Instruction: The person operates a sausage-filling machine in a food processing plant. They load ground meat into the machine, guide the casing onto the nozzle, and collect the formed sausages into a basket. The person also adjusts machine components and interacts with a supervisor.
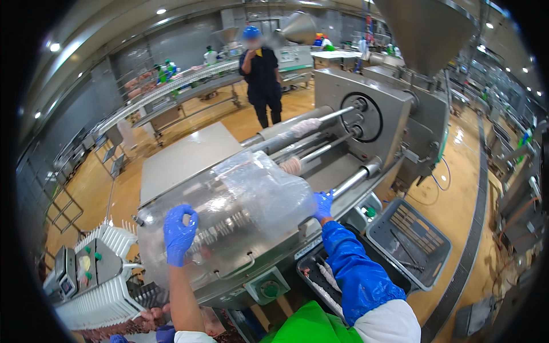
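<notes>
My left hand (180, 231), in a blue glove, is over the left part of a clear plastic cover (260, 197). Its thumb and fingers curl round to meet in a ring, with nothing visible in them. At the cover's right end my right hand (323, 204), also blue-gloved, lies with fingers stretched out beside a thick steel bar (350, 182). Under the cover a linked row of machine parts (220, 227) shows through. Two steel stuffing tubes (337, 114) run from a round plate on the machine housing (366, 94), with pale gathered casing (291, 166) around them.
Below my right arm a black tray (311, 271) holds pale casing sticks. A grey basket (409, 243) with dark rods stands to its right. At lower left is a conveyor with white prongs (111, 300). A person in dark clothes (262, 74) stands beyond the machine, under a large hopper's (426, 31) left.
</notes>
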A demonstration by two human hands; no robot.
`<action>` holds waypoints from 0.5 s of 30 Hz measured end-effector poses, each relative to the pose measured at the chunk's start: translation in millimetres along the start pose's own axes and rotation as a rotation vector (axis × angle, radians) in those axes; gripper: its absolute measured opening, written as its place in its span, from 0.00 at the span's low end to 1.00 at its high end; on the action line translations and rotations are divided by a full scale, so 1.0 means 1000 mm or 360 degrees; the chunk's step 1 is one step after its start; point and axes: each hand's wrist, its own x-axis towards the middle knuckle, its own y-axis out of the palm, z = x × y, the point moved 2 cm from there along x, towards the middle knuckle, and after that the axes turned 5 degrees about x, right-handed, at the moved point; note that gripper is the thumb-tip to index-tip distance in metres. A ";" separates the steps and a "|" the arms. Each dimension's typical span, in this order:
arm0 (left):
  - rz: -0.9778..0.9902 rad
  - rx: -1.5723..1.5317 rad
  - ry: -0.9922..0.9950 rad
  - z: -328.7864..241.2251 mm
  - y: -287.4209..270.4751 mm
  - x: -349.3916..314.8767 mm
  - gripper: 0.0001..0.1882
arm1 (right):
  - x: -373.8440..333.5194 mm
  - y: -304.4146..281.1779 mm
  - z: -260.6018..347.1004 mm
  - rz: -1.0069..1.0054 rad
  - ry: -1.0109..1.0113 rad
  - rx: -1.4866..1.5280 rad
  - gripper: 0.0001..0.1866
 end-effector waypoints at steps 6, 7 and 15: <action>-0.0005 -0.0002 -0.0083 -0.001 0.002 -0.001 0.05 | -0.001 0.004 -0.004 -0.0031 -0.0023 -0.0053 0.14; -0.0012 0.0001 -0.0053 -0.001 0.003 0.000 0.05 | -0.003 0.004 -0.006 -0.0032 -0.0025 -0.0037 0.14; 0.0007 -0.0031 -0.0081 -0.002 0.002 -0.003 0.06 | -0.007 -0.008 0.005 -0.0121 -0.0037 0.0192 0.14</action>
